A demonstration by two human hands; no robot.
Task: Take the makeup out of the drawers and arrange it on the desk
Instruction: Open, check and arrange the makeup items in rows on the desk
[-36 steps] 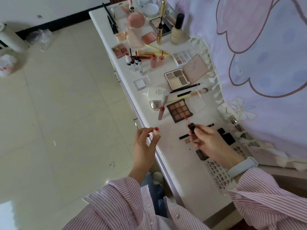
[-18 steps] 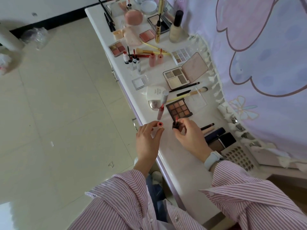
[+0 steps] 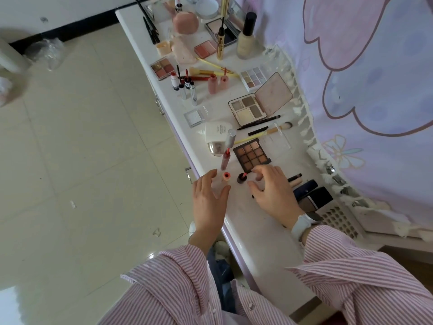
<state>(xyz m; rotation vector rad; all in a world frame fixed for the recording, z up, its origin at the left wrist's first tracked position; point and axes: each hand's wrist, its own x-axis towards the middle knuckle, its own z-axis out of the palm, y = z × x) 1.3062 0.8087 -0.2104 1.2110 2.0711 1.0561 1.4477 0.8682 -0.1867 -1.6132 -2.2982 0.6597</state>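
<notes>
Moved since earlier: cap (image 3: 241, 178) now upright on tabletop (image 3: 253, 233), my right hand (image 3: 273, 192) loose beside it. Left hand (image 3: 209, 198) grips tube (image 3: 225, 177), upright, just left of cap.

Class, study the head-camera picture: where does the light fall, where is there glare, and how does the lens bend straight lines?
Head view: soft daylight, weak shadows under the left hand and right hand; bright glare at the bottom-left corner of the floor; the wide lens bows the desk edge; far items look soft.
</notes>
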